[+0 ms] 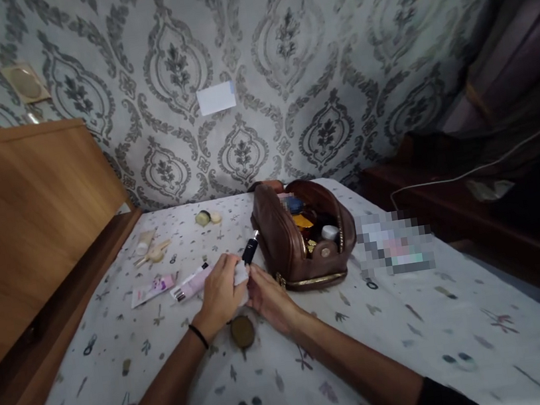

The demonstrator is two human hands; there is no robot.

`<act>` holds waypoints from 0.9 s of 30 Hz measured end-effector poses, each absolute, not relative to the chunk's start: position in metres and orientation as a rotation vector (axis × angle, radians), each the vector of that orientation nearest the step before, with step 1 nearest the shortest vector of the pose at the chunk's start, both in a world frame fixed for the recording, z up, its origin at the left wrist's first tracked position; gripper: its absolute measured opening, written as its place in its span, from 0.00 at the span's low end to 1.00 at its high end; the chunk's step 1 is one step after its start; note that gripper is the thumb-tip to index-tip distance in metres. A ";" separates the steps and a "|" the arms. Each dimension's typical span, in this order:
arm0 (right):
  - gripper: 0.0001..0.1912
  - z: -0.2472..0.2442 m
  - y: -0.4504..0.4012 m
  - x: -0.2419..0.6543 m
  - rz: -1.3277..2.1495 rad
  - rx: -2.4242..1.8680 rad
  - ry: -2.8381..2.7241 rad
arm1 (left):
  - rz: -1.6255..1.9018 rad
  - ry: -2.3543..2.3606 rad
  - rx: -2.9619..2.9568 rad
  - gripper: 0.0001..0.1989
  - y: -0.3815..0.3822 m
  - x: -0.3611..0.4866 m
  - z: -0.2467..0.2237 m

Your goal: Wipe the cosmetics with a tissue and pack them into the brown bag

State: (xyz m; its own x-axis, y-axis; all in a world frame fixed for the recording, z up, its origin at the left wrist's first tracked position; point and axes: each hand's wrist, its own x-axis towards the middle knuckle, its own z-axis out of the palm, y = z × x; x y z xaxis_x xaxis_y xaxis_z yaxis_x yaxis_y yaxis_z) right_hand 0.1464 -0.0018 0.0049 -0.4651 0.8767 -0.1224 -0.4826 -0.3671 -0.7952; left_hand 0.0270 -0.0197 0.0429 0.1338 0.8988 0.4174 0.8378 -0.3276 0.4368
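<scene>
From where I'm standing, a slim black tube [251,251] is poking out past the fingertips of the left hand [222,293] and right hand [271,299], leaning away and to the right, its pale, shiny tip pointing upward. A crumpled white cloth or tissue [240,273] is bunching between the hands, at the tube's near end; fingers are hiding much of it.
</scene>
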 end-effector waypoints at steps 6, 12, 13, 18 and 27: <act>0.26 -0.003 -0.005 0.149 1.872 -0.791 -0.800 | 1.013 1.685 2.295 0.05 -0.024 0.025 0.031; 0.26 -0.002 -0.005 0.152 1.756 -0.849 -1.030 | 1.125 1.652 2.268 0.16 -0.028 0.022 0.020; 0.25 -0.001 -0.005 0.153 1.696 -0.866 -1.114 | 1.161 1.634 2.267 0.19 -0.028 0.022 0.018; 0.24 -0.001 -0.002 0.159 1.423 -0.883 -1.556 | 1.320 1.678 2.259 0.23 -0.024 0.022 0.013; 0.23 0.002 -0.005 0.166 1.214 -0.761 -1.890 | 1.492 1.916 1.763 0.12 -0.009 -0.019 0.037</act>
State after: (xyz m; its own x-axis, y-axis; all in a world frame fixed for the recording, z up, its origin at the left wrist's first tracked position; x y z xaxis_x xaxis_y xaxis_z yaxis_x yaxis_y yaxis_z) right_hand 0.1655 -0.0048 0.0016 -0.5412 0.7955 0.2726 0.0825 0.3728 -0.9242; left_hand -0.0191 -0.0088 0.0375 -0.3029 0.8164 0.4916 0.6769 -0.1789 0.7140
